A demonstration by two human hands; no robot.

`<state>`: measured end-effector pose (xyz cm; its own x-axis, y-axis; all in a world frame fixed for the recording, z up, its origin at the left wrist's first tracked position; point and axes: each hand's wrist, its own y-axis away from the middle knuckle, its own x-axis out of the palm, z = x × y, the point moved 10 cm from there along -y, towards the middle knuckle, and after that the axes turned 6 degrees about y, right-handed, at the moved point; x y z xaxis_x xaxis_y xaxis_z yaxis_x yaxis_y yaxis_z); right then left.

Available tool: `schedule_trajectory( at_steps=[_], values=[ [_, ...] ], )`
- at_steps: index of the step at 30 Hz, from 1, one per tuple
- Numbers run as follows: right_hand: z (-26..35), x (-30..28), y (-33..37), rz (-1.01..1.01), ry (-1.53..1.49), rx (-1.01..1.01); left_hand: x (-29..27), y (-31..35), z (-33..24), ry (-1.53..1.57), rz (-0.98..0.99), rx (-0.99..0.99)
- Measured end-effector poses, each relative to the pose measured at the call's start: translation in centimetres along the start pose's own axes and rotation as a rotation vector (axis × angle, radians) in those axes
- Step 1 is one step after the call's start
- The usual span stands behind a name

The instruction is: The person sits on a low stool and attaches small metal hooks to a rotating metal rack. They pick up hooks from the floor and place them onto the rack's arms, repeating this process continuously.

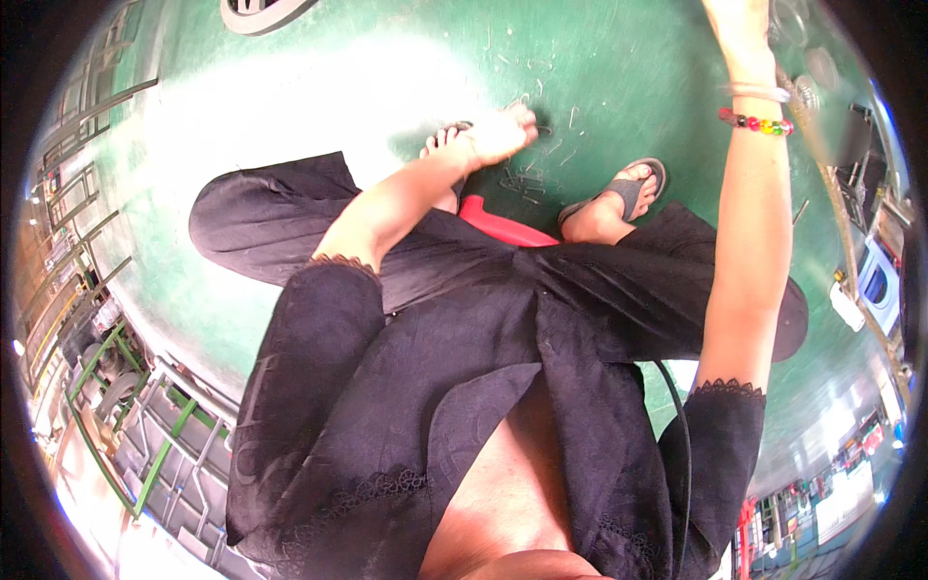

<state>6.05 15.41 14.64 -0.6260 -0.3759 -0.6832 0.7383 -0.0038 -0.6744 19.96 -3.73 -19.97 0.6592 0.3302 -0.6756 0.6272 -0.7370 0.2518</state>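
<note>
My left hand is low over the green floor, just beyond my left foot. Its fingers look curled together, somewhat blurred, beside thin bent wire pieces scattered on the floor. What they hold, if anything, is too small to make out. My right arm stretches far forward on the right, with a beaded bracelet at the wrist. The top edge of the view cuts off my right hand, so its fingers are hidden. Round metallic parts lie to the right of that wrist.
Between my sandalled feet shows a red plastic piece, partly under my black trousers. A grey ring-shaped base stands at the far left. Metal racks line the left; a long pole and a blue-and-white object are at right.
</note>
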Motion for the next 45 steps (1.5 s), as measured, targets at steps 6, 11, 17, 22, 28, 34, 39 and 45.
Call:
schedule_trajectory(
  at_steps=[6,11,17,22,28,34,39,45],
  values=[
    [-2.1,0.2,0.1,0.038,0.007,0.074,4.7,0.7,-4.4,-0.318,0.041,0.314],
    [-3.7,2.0,0.7,0.059,-0.230,0.314,2.8,0.0,-1.1,-0.284,-0.031,0.070],
    [-5.1,2.9,1.5,0.156,-0.385,0.565,-10.6,-5.1,-2.5,0.168,-0.510,-0.043],
    [-5.5,3.1,2.7,0.260,-0.530,0.647,-22.5,-10.8,-11.9,0.972,-0.559,0.044],
    [-4.2,2.4,2.0,0.290,-0.421,0.622,-26.1,-13.0,-15.1,1.142,-0.589,0.193],
    [-3.0,0.9,1.1,0.284,-0.059,0.500,-26.6,-12.0,-15.4,1.025,-0.592,0.193],
    [-1.7,0.7,0.0,0.346,-0.017,0.325,-25.0,-13.9,-14.3,1.174,-0.385,0.213],
    [-1.1,1.0,-0.1,0.491,-0.006,0.191,-24.1,-14.4,-14.3,1.159,-0.253,0.293]
  ],
)
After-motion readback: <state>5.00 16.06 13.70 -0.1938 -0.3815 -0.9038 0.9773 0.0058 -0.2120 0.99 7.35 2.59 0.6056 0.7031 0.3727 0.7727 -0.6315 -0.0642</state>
